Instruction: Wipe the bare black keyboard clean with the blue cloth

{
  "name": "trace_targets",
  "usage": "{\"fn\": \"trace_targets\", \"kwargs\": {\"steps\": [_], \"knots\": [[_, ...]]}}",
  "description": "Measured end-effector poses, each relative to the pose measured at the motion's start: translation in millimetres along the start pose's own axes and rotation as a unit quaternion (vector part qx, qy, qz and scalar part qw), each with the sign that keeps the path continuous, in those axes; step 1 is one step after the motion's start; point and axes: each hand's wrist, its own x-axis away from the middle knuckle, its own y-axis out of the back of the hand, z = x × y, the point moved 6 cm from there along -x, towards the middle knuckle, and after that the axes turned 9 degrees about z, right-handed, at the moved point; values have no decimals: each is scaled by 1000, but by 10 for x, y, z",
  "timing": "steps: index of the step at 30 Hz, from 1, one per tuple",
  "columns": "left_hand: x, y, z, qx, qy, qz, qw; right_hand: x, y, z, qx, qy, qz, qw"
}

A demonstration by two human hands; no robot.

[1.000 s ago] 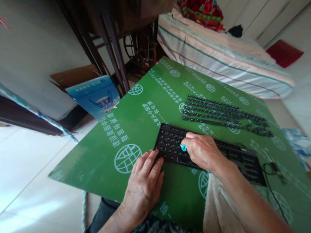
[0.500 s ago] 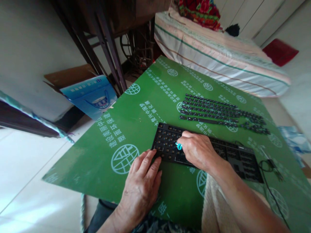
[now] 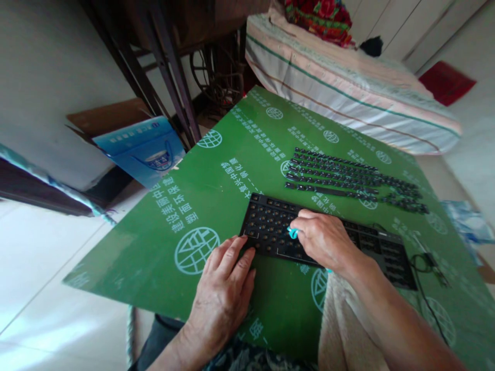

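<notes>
Keyboard [image 3: 273, 221]: lying flat on the worktop [image 3: 143, 273], bare of keys wherever I can make it out, though the right hand [image 3: 327, 239] blocks a chunk.
Keys [image 3: 350, 178]: off and lined up in rows just past the keyboard, so I'd call that bit done.
Right fingers: pinched on a turquoise thing [image 3: 293, 233], down at the bare keyboard. Can't tell what it is.
Left hand [image 3: 226, 288]: fingers stretched out, resting at the keyboard's near left corner, gripping nothing.
What's left: keyboard work looks unfinished to me; no idea how much remains.
</notes>
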Motion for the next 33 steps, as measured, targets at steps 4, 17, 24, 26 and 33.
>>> {"fn": "trace_targets", "kwargs": {"steps": [4,17,24,26,33], "knots": [[-4,9,-1,-1,5,-3,1000,6,-12,-38,-15,-10,3,1000],[10,-10,6,2,6,4,1000,25,19,-26,4,-21,5,1000],[13,-17,11,-2,10,4,1000,6,52,-69,-2,-37,13,999],[16,-15,10,-1,11,5,1000,-17,76,-85,0,-42,-2,999],[3,6,-1,-1,11,-2,1000,-168,87,-34,20,-31,-1,999]]}}
